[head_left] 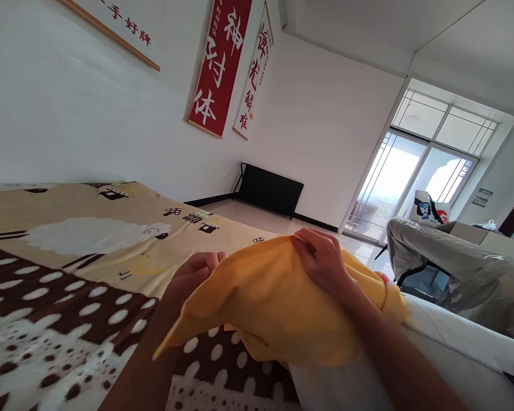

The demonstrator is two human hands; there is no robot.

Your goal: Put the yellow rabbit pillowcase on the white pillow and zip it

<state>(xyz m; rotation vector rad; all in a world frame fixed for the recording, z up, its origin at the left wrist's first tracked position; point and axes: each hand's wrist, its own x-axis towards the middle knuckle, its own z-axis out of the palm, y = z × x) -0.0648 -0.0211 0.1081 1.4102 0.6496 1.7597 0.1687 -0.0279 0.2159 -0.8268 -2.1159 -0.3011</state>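
Yellow cloth (265, 291) is raised at lower centre of the frame, above a patterned blanket (89, 234). Left hand (201, 269): closed on cloth edge. Right hand (323, 260): pinching upper fold. Apparent step: spreading the edge. Further handling calls for even tension. Black panel (268, 189) stands near white wall (325, 114); glass door (385, 177), right.

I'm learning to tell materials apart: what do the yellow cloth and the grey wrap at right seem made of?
The yellow cloth looks like soft, matte fabric, perhaps cotton or a blend: it drapes in folds without shine. The exact fibre can't be told. The grey wrap looks like thin, glossy plastic film, judging by its crinkles and bright highlights.
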